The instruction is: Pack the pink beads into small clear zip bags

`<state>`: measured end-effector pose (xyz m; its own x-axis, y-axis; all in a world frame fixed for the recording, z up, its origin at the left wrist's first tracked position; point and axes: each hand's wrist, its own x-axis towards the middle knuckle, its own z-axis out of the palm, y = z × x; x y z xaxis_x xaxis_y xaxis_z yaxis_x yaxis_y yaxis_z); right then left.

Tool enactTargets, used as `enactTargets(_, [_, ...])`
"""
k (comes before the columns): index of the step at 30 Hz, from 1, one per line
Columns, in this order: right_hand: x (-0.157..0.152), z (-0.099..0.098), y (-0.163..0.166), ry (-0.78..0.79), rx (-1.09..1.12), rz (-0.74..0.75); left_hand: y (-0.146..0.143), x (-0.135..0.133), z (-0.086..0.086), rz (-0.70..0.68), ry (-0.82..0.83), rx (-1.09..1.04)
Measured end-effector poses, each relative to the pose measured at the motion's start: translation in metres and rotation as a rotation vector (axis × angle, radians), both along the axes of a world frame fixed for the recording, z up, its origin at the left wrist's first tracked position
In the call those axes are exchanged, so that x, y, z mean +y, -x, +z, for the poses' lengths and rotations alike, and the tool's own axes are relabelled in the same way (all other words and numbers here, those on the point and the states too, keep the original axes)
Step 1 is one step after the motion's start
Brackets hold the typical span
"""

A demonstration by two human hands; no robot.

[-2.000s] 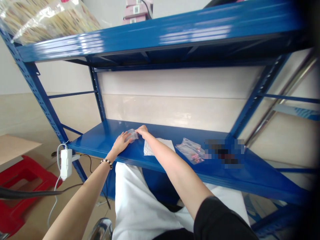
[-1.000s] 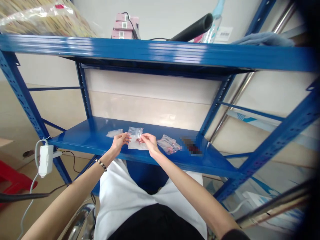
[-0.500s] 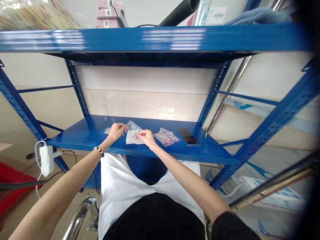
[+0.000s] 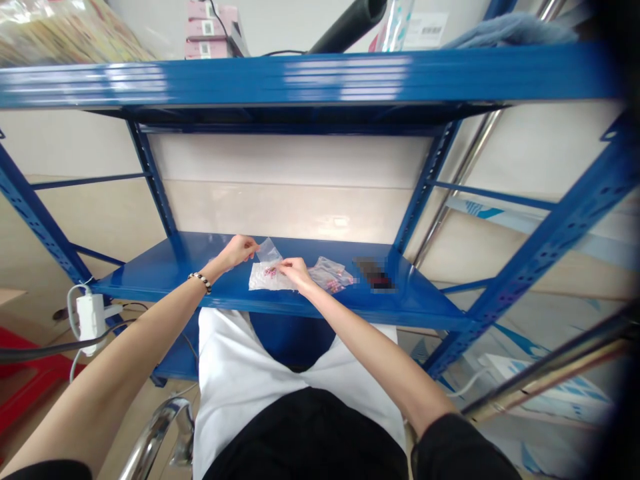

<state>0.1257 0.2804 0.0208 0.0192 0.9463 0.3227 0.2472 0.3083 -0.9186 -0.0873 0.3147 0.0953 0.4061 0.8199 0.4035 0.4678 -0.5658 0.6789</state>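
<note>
My left hand (image 4: 241, 251) pinches the upper left part of a small clear plastic bag (image 4: 270, 251) above the blue shelf. My right hand (image 4: 295, 271) has its fingers closed at the bag's lower right edge. Beneath them lies a white, wrinkled sheet or packet (image 4: 261, 277); I cannot tell which. Small red-pink pieces (image 4: 271, 271) show on or over it, close to my right fingertips. Just right of that hand, another clear bag (image 4: 333, 273) with pink-red pieces rests on the shelf.
A dark, pixelated flat object (image 4: 375, 273) lies on the right of the blue shelf board (image 4: 195, 280). Overhead runs an upper shelf beam (image 4: 225, 81), bearing pink boxes (image 4: 207, 30) and a black tube (image 4: 350, 25). A white power strip (image 4: 91, 317) hangs at the left post.
My left hand has moved slightly up and right, raising the clear bag's edge. More red-pink pieces now show over the white material. The right hand stays nearly in place.
</note>
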Motion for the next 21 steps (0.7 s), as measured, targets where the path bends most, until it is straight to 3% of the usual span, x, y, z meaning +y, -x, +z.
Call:
enactTargets(4, [0.010,0.005,-0.004,0.005,-0.057,-0.074,-0.006,0.007,-0.002,-0.049,0.066,-0.015])
enactTargets(8, [0.023,0.025,-0.008,-0.137,-0.147,-0.140,-0.011,0.014,0.006,-0.094,0.092,0.012])
enactTargets(11, [0.031,0.039,-0.008,-0.222,-0.143,-0.059,-0.013,0.015,0.013,-0.108,0.097,0.048])
enactTargets(15, [0.035,0.046,-0.007,-0.215,-0.024,0.049,-0.017,0.011,0.018,-0.117,0.074,0.089])
enactTargets(21, [0.040,0.047,-0.015,-0.158,0.062,0.048,-0.022,0.012,0.021,-0.136,-0.017,0.114])
